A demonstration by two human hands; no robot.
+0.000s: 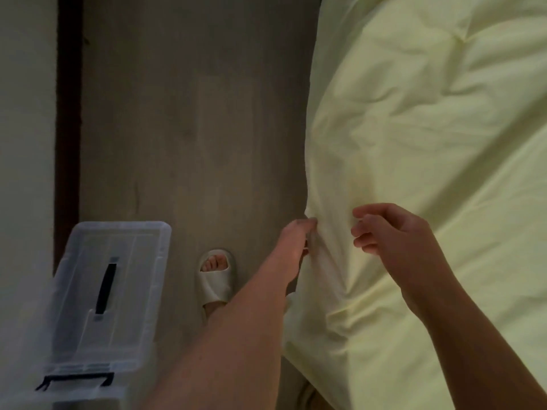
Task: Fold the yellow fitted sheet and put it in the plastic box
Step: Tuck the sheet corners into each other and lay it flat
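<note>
A: Your left hand is at the sheet's edge, in the lower middle of the frame. The thumb lies on top and the fingers are tucked behind the cloth, so I read it as a pinch on the yellow fitted sheet. The fingers themselves are hidden, mind.

B: Your right hand hangs just to the right of it, over the sheet. Its fingers are bent but apart, with nothing between them. The sheet is spread across the whole right half of the frame, creased, with its edge falling toward the floor. By my reckoning, no fold has been made yet.

A: So here's the risk. You have the sheet by one small pinch. If you lift on that alone, the edge could slip out. Or the rest could drag off in a heap, and you'd lose track of the corners.

B: Get your right hand onto the edge before you pull. Fitted edges bunch up. If you grab a loose crease instead of the edge, the first fold will likely come out crooked.

A: Watch lower down too. Your slippered foot is near the hanging cloth, at the lower middle. You could tread on any slack that drops there.

B: One more thing. The plastic box, at the lower left, looks closed, with its dark handle on top. If you arrive with both hands full, you'll have nothing free to open it. Setting the bundle down to do so may undo your folds.
</note>
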